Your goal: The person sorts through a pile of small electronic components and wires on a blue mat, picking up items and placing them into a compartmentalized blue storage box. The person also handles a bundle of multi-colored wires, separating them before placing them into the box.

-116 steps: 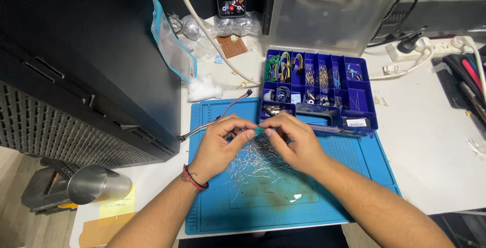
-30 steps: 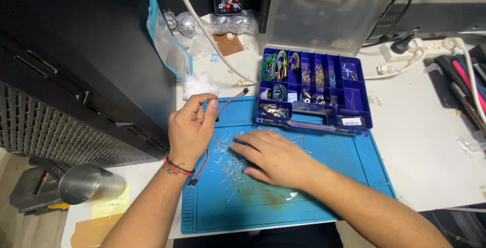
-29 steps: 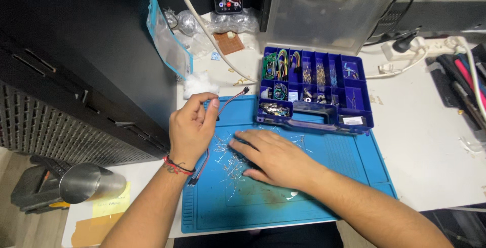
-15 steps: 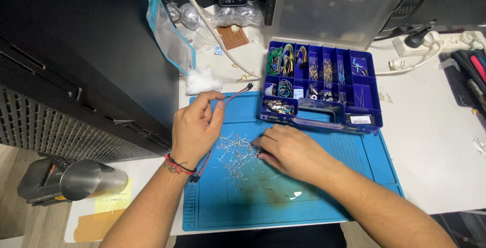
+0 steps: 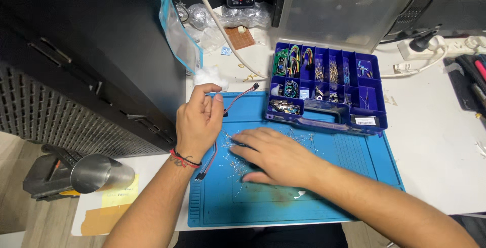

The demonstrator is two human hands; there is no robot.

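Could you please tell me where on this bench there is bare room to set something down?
The white table lies bare right of the blue mat, below the power strip. The mat's near strip is free too. It is crowded mid-mat, where the right hand covers loose metal leads, and around the blue organizer box.

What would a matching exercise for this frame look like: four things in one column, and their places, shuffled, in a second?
Things:
1. right hand
2. cotton wad
3. steel cup
4. compartment box

Places:
A. lying on its side, left of the blue mat
B. at the mat's far right corner, lid open
C. flat on the scattered wire leads
D. on the white table, just beyond the left hand

Pairs: 1-C, 2-D, 3-A, 4-B
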